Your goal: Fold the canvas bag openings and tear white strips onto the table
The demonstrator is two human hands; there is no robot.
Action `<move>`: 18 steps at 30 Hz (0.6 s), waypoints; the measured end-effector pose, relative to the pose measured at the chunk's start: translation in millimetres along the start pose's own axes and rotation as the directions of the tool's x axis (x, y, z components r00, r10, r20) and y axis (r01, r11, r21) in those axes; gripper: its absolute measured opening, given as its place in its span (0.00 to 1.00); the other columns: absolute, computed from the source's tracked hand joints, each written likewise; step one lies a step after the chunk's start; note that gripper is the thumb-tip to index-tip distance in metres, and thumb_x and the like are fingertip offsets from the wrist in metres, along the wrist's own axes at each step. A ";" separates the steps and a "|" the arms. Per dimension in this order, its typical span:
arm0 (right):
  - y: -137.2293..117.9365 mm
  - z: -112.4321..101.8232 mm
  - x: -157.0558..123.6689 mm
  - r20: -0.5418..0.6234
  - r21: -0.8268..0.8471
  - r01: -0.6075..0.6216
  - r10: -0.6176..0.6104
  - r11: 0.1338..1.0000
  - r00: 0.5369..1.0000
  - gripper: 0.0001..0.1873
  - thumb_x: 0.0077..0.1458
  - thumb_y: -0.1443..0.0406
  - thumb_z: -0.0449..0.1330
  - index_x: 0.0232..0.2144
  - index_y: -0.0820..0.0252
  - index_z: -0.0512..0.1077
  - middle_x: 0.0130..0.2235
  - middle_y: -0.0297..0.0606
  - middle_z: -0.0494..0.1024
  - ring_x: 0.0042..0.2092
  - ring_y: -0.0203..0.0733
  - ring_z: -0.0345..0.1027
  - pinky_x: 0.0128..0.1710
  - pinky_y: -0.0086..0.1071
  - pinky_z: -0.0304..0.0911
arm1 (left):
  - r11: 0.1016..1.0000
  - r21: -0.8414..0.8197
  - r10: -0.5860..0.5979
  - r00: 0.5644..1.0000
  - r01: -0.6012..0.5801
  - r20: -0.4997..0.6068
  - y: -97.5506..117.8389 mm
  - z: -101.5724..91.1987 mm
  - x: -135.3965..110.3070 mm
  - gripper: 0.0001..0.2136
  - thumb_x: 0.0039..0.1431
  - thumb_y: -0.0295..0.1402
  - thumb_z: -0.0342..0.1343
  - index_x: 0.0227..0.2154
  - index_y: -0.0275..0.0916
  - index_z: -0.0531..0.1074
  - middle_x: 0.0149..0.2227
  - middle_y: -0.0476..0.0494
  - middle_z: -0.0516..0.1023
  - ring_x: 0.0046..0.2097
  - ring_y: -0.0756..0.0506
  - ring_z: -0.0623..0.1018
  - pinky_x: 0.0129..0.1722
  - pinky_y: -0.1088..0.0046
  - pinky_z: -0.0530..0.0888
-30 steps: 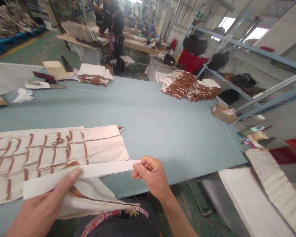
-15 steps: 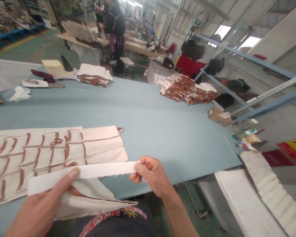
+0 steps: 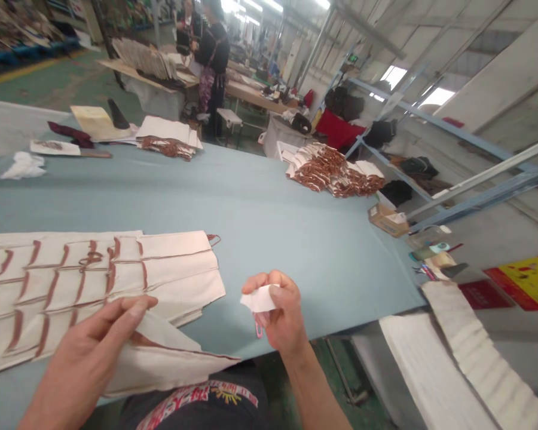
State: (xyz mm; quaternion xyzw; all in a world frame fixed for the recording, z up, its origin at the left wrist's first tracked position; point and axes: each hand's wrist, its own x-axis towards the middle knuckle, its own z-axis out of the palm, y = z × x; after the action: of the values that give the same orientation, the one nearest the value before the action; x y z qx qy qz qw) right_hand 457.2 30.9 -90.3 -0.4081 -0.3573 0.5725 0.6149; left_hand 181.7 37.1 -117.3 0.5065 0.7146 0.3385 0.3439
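In the lower left of the frame, the left hand (image 3: 89, 349) is closed, thumb against the fingertips in a pinch on the cloth (image 3: 161, 370), a pale, brown-edged piece that slants from there toward the bottom centre, over the table's near edge. Right of centre, the right hand (image 3: 287, 310) has its fingers curled in and its thumb pressed down on a white strip (image 3: 260, 298), of which only a short piece shows; a pink loop (image 3: 259, 328) hangs just under it. Pale panels (image 3: 183, 272) with brown bands lie across the left of the frame, beside and beyond the left hand, on the blue-grey table (image 3: 260, 209). At the table's far side are a stack (image 3: 165, 131) in the upper left and a brown-and-white pile (image 3: 336, 170) right of top centre, with a box (image 3: 388, 220) nearer the right edge. Another person (image 3: 214, 60) stands at upper centre-left.
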 end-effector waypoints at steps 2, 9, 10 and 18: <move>2.6 4.6 1.4 0.020 0.002 -0.026 0.026 1.000 0.999 0.31 0.52 0.43 0.70 0.21 0.54 0.58 0.25 0.32 0.77 0.15 0.28 0.52 0.13 0.25 0.48 | 0.998 -0.059 -0.015 0.992 0.023 0.128 8.8 3.6 -6.6 0.25 0.56 0.62 0.61 0.37 0.45 0.85 0.35 0.49 0.89 0.41 0.36 0.85 0.49 0.66 0.78; 5.0 18.6 -3.1 0.094 -0.099 -0.050 0.060 0.994 0.994 0.41 0.49 0.26 0.61 0.21 0.57 0.69 0.21 0.33 0.72 0.21 0.35 0.67 0.23 0.30 0.67 | 0.951 -0.310 0.095 0.946 0.007 0.311 55.3 20.3 -36.1 0.21 0.63 0.57 0.59 0.29 0.43 0.75 0.26 0.53 0.75 0.27 0.47 0.76 0.30 0.74 0.71; 3.1 19.8 -5.3 0.086 -0.166 -0.048 0.063 0.985 0.994 0.39 0.53 0.29 0.62 0.22 0.58 0.70 0.22 0.34 0.74 0.22 0.36 0.68 0.25 0.30 0.68 | 0.942 -0.334 0.097 0.934 0.024 0.343 60.1 22.0 -38.9 0.21 0.64 0.56 0.59 0.30 0.42 0.74 0.25 0.54 0.73 0.26 0.47 0.75 0.30 0.74 0.70; 2.0 24.7 -27.9 0.132 -0.385 -0.087 0.148 0.919 0.980 0.16 0.62 0.58 0.66 0.49 0.58 0.73 0.31 0.30 0.80 0.32 0.37 0.75 0.37 0.29 0.71 | 0.933 -0.340 0.187 0.963 -0.113 0.194 52.4 35.9 -37.7 0.28 0.72 0.61 0.40 0.21 0.47 0.56 0.24 0.51 0.63 0.29 0.43 0.66 0.32 0.67 0.69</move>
State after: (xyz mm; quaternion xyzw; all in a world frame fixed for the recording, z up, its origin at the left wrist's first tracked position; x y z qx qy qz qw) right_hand 431.5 5.5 -81.1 -0.4927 -0.4831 0.5595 0.4592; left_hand 246.9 19.5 -87.3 0.5308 0.5645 0.4185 0.4738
